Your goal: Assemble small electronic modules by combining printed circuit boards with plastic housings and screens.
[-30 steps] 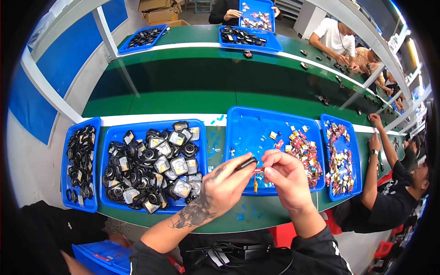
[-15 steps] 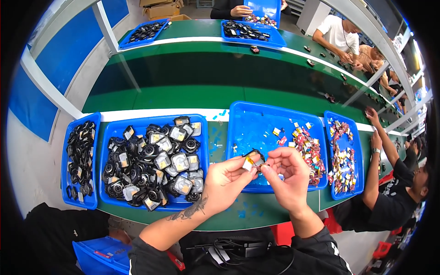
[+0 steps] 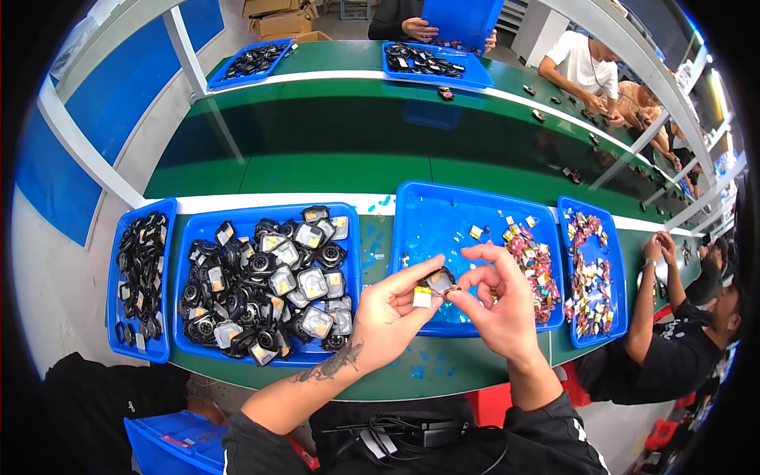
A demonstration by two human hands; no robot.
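Observation:
My left hand (image 3: pixel 388 309) holds a small dark watch case (image 3: pixel 438 280) between thumb and fingers, over the front edge of a blue tray (image 3: pixel 412 202). A small white and yellow battery (image 3: pixel 422 297) hangs out of the case beside the left thumb. My right hand (image 3: pixel 504 309) pinches thumb and index finger at the case's right side, on a small part mostly hidden by the fingertips. In the tray behind my hands lies a heap of small red, white and yellow electronic parts (image 3: pixel 532 265). To the left, another blue tray (image 3: pixel 265 207) is piled with watch cases (image 3: pixel 237 297).
Narrower blue trays stand at the far left (image 3: pixel 169 210) and right (image 3: pixel 621 317). Blue scraps (image 3: pixel 423 364) litter the green bench. Beyond a white ledge (image 3: pixel 301 202) runs a green belt (image 3: pixel 332 170). Across it a person handles a blue tray (image 3: pixel 459 24); another person (image 3: pixel 661 348) works at right.
The battery has swung lower beside the case, and my left fingers have straightened. Across the belt, the person's tray has tipped toward the bench. The person at right has brought both hands together.

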